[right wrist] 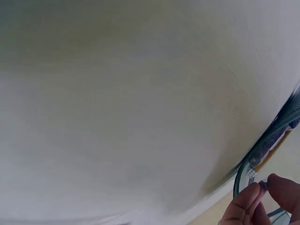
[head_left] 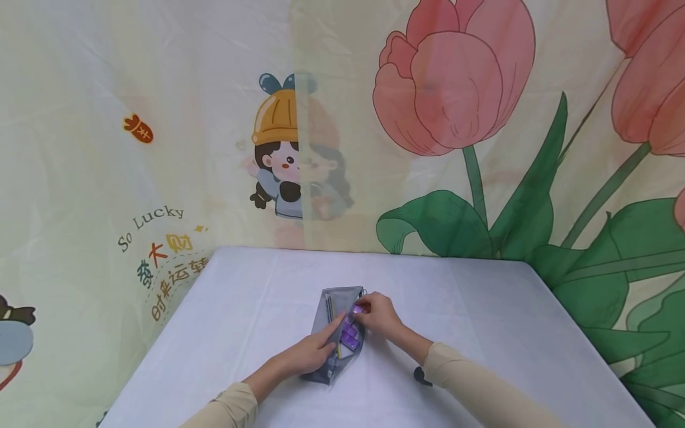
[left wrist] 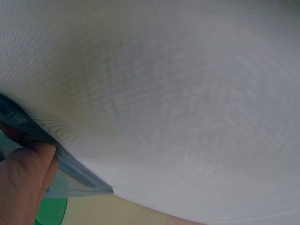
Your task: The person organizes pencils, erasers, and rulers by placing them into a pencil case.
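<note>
Looks about midway: the grey mesh pouch [head_left: 339, 333], lower centre of the head view on the white table [head_left: 481, 309], is still unzipped. Left hand [head_left: 313, 352] pinches the pouch's edge; right hand [head_left: 379, 314] grips a purple item [head_left: 360, 309] at the mouth. More purple pieces [head_left: 349, 334] and pencils sit inside.

Both forearms reach forward, the left hand [head_left: 313, 351] and right hand [head_left: 379, 315] meeting, fingers curled.
</note>
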The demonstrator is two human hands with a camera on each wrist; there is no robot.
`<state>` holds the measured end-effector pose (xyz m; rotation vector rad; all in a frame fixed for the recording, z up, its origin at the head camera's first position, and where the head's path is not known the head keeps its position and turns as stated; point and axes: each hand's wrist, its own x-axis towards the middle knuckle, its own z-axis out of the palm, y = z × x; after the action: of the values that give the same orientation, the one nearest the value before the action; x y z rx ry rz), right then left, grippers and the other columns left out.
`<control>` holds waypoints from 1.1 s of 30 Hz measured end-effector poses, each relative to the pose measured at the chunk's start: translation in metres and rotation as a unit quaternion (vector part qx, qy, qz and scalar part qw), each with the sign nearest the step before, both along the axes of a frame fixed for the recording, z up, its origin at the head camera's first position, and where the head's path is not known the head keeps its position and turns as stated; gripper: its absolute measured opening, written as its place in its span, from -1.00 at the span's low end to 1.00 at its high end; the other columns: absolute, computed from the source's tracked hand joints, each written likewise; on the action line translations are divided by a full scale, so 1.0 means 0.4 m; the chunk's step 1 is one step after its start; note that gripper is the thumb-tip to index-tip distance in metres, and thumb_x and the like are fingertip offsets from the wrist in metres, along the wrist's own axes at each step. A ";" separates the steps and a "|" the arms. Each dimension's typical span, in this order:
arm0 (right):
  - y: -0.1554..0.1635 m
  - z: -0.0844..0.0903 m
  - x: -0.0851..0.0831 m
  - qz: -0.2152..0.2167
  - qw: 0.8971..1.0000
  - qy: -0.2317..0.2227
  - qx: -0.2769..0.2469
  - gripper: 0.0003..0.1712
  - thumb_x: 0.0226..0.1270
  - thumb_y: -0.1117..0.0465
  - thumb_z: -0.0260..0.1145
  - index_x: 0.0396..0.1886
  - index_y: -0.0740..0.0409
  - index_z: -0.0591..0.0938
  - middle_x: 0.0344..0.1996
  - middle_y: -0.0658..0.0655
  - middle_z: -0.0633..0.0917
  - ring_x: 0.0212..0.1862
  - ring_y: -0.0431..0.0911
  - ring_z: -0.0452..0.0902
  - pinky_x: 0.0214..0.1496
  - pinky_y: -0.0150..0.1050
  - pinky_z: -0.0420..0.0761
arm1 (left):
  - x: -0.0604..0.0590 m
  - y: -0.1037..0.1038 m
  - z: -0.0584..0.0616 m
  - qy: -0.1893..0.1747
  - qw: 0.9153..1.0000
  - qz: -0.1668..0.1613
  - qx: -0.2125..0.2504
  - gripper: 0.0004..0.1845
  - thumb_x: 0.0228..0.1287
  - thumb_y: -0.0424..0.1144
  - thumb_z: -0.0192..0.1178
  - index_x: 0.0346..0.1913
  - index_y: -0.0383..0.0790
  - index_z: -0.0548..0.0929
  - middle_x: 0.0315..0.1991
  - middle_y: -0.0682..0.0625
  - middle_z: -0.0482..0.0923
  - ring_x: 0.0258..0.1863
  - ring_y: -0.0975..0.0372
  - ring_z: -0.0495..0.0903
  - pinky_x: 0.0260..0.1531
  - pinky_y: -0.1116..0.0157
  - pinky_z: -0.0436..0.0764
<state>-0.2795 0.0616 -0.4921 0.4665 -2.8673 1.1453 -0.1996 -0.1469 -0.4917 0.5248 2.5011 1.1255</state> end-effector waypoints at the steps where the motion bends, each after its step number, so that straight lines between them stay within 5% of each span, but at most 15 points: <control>1: -0.008 -0.001 -0.002 0.001 1.000 0.003 0.006 -0.72 0.10 0.33 0.49 -0.14 0.27 0.75 -0.41 0.09 0.67 -0.38 -0.19 0.48 -0.40 -0.43 0.57 | 0.001 -0.001 0.001 -0.003 1.000 0.001 0.002 -0.28 0.54 -0.20 -0.07 0.58 0.35 -0.10 0.52 -0.25 0.13 0.34 -0.30 0.36 0.30 -0.29 0.29; 11: -0.061 -0.010 -0.014 -0.028 0.997 0.034 0.062 -0.83 0.06 0.40 0.41 -0.28 0.27 0.76 -0.51 0.05 0.70 -0.47 -0.22 0.51 -0.46 -0.45 0.58 | 0.000 -0.002 -0.001 -0.013 1.000 -0.002 0.007 -0.29 0.55 -0.19 -0.09 0.57 0.37 -0.12 0.54 -0.24 0.10 0.39 -0.28 0.30 0.33 -0.28 0.25; 18: -0.072 -0.008 -0.012 -0.040 0.996 0.016 0.073 -0.81 0.08 0.42 0.37 -0.25 0.28 0.75 -0.42 0.11 0.74 -0.41 -0.19 0.57 -0.40 -0.43 0.63 | -0.005 -0.004 -0.002 -0.010 1.000 -0.001 0.006 -0.30 0.54 -0.20 -0.08 0.58 0.34 -0.09 0.52 -0.27 0.14 0.36 -0.30 0.34 0.31 -0.29 0.28; 25: -0.040 0.002 -0.007 -0.008 0.998 -0.020 0.054 -0.80 0.15 0.38 0.36 -0.20 0.26 0.74 -0.44 0.07 0.72 -0.45 -0.19 0.53 -0.42 -0.40 0.61 | -0.005 0.010 -0.006 -0.010 1.000 0.001 0.004 -0.30 0.54 -0.21 -0.08 0.58 0.34 -0.07 0.53 -0.22 0.14 0.35 -0.29 0.34 0.30 -0.28 0.30; 33: 0.016 0.058 0.004 0.040 0.997 -0.024 0.055 -0.58 0.30 0.25 0.36 0.13 0.30 0.64 -0.06 0.24 0.73 -0.10 0.01 0.69 -0.14 -0.21 0.71 | -0.006 0.004 -0.006 -0.010 1.000 0.007 0.003 -0.29 0.54 -0.21 -0.06 0.57 0.36 -0.07 0.51 -0.28 0.15 0.33 -0.34 0.35 0.26 -0.33 0.30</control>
<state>-0.2780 0.0680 -0.4690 0.5707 -2.9906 1.0267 -0.2022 -0.1454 -0.4939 0.4966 2.4880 1.1371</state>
